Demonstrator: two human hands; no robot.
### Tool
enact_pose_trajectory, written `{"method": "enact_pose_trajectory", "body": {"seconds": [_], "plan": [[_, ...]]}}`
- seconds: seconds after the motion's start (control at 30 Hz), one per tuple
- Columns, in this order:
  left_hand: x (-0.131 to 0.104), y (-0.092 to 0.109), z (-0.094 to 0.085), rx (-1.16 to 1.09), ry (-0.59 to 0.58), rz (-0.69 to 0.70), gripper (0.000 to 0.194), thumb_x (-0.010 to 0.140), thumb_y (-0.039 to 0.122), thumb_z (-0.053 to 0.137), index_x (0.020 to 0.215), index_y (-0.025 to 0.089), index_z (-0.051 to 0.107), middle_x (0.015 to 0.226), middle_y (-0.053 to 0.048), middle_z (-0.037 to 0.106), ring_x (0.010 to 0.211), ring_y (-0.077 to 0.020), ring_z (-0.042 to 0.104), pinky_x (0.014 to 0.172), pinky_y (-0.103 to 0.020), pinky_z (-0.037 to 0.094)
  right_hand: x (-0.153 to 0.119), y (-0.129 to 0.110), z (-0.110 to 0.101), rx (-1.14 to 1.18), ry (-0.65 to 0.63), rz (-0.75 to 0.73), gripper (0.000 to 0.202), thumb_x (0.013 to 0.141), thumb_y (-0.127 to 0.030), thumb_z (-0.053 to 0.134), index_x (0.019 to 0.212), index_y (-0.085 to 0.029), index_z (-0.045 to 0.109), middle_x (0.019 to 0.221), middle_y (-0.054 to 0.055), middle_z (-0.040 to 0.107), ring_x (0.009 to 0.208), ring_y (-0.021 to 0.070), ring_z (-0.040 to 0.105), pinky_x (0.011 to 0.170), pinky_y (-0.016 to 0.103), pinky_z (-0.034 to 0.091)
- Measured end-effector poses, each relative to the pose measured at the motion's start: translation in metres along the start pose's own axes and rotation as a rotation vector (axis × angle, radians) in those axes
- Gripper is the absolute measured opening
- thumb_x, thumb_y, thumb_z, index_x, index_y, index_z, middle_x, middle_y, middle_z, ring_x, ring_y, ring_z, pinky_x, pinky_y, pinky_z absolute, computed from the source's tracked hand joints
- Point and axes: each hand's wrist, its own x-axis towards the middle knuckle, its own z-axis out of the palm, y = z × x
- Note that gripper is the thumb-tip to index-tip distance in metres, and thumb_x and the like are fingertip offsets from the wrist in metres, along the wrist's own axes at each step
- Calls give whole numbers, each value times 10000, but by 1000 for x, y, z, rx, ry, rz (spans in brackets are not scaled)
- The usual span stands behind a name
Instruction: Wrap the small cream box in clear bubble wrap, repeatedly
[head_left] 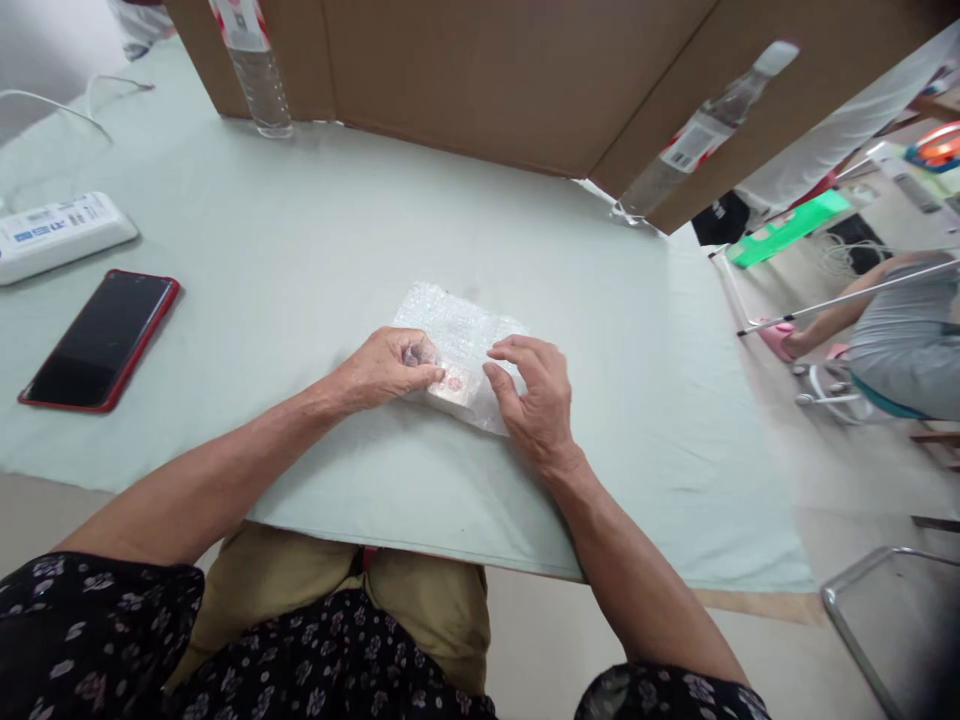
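Observation:
A sheet of clear bubble wrap (pixel 457 325) lies on the cloth-covered table in front of me. Under or within it is a small, flat, pale box-like thing (pixel 455 386) with a reddish mark; its kind is unclear through the plastic. My left hand (pixel 394 368) is closed at the wrap's left edge, thumb and curled fingers pinching the plastic beside the pale thing. On the right side, my right hand (pixel 531 392) rests over the wrap's edge, thumb and fingers curved and apart. Its palm hides part of the plastic.
A phone in a red case (pixel 101 340) and a white device (pixel 64 235) lie at the left. Two water bottles (pixel 262 90) stand against a cardboard panel (pixel 480 80) at the back. Beyond the table's right side, a person (pixel 907 330) sits near a metal frame.

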Motion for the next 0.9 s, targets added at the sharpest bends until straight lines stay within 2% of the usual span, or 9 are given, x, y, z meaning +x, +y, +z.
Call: {"method": "enact_pose_trajectory", "body": {"seconds": [0.07,0.2,0.3,0.43,0.53,0.67,0.77,0.83,0.9], "plan": [[0,-1,1,-3,3,4,166,689,298,710,640,172,614,719,-12,643,633,-113,536,550,-231,389,-1,-5,-5,-139,1,-140,175,981,-347,541,950,-293,705,1029,52,754,988,266,669,954,487,444],[1,-2,-1,-1,-6,5,186,690,335,704,662,172,617,704,-9,628,628,-117,537,550,-233,396,-6,-17,0,-231,-143,-403,165,983,-352,555,993,-280,703,1000,32,760,911,239,657,899,446,414],[3,0,-13,32,-55,-11,221,687,365,728,665,174,621,671,5,602,615,-113,527,551,-228,388,-8,-21,7,-275,-189,-445,171,993,-335,541,1016,-258,691,1037,46,751,944,245,630,895,433,391],[4,5,-35,111,-203,-113,221,687,375,751,688,185,638,620,26,567,551,-105,499,517,-223,351,-7,-23,9,-302,-237,-423,201,1002,-298,513,1138,-263,658,1067,67,717,949,257,580,884,439,359],[1,5,-44,136,-155,-154,230,687,382,745,681,194,613,608,29,551,531,-106,488,512,-230,338,-6,-24,9,-353,-248,-459,245,1011,-268,486,1207,-276,633,1050,65,696,940,252,548,867,432,332],[-11,2,-45,341,52,-172,233,707,384,721,671,194,591,635,11,569,558,-121,501,514,-242,342,-5,-26,12,-436,-221,-504,245,1028,-301,461,1176,-262,653,1028,67,678,927,242,512,855,419,298],[-23,4,-46,467,151,-284,314,719,438,741,883,181,666,763,-27,670,624,-153,595,536,-249,410,-3,-27,13,-451,-232,-510,245,1035,-330,458,1135,-246,665,1025,68,668,915,233,485,847,412,275],[-28,7,-47,456,141,-408,507,712,496,768,1081,165,660,834,-56,716,666,-192,665,561,-268,478,-1,-28,13,-455,-245,-510,237,1033,-338,466,1108,-242,669,1022,64,665,905,225,470,842,407,261],[-29,11,-45,418,112,-507,603,696,522,800,1140,146,641,766,-57,722,655,-221,693,583,-294,524,0,-29,13,-459,-252,-507,228,1029,-343,476,1088,-240,671,1014,62,664,897,221,458,838,403,248]]}}
